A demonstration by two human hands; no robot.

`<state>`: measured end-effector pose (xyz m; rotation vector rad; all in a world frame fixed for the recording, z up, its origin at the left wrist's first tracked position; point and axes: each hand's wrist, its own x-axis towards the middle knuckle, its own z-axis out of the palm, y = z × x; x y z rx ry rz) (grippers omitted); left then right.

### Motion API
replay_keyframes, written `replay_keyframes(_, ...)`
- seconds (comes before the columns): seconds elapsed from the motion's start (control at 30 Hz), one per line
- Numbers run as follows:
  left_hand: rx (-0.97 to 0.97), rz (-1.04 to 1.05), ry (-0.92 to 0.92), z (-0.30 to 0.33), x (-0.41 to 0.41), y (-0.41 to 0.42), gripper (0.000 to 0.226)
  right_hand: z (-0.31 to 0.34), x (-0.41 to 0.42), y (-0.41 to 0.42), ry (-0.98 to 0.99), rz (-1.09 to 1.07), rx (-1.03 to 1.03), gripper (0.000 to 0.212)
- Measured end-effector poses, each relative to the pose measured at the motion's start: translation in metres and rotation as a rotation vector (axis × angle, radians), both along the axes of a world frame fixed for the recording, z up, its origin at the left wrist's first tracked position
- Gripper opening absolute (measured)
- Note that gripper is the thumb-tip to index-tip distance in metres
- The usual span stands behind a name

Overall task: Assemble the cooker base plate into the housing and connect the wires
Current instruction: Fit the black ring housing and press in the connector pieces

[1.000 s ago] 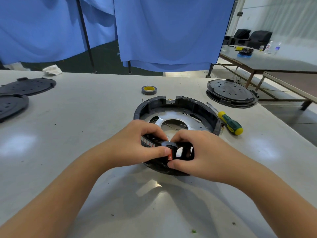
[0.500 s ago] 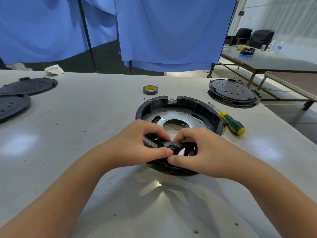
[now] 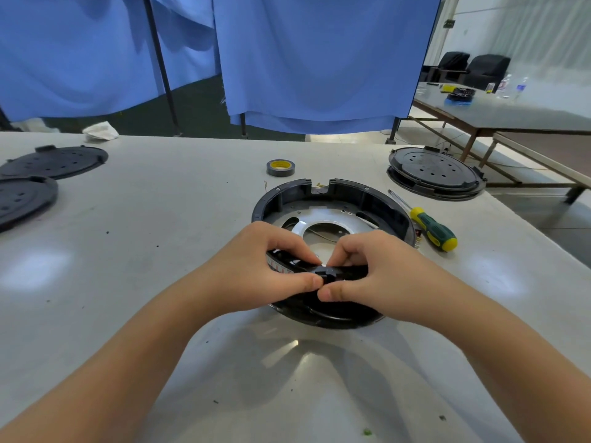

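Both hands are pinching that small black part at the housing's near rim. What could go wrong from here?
1. The left hand and right hand hide the small black part, so a misseat on the housing could go unnoticed.
2. Thin wires lie loose over the base plate and might get pinched.

This looks like a workshop or assembly hall. A wide grey worktable (image 3: 128,251) carries black round covers (image 3: 54,161), a screwdriver (image 3: 431,230) and a tape roll (image 3: 280,167). Blue cloth screens (image 3: 319,59) on poles fence off the station. Another long bench (image 3: 511,116) stands beyond, before black chairs (image 3: 479,68).
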<state>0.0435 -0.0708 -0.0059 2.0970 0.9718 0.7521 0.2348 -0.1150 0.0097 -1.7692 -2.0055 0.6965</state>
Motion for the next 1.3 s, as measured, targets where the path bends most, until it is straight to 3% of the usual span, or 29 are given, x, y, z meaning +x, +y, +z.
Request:
replay_keyframes(0.17, 0.018, 0.007, -0.021, -0.002, 0.002, -0.001, 0.011, 0.001, 0.002, -0.001, -0.019, 0.032, 0.013, 0.016)
replay_keyframes(0.8, 0.262, 0.089, -0.031, 0.004, -0.012, 0.011, 0.022, -0.013, -0.020, 0.022, -0.069, 0.030, 0.321, 0.018)
replay_keyframes(1.03, 0.103, 0.102, 0.048, 0.005, -0.021, 0.018, 0.017, -0.021, -0.025, 0.028, -0.069, 0.071, 0.328, 0.018)
replay_keyframes(1.3, 0.092, 0.114, 0.069, 0.002, -0.018, 0.017, 0.017, -0.007, -0.010, 0.026, 0.043, 0.192, 0.274, 0.019)
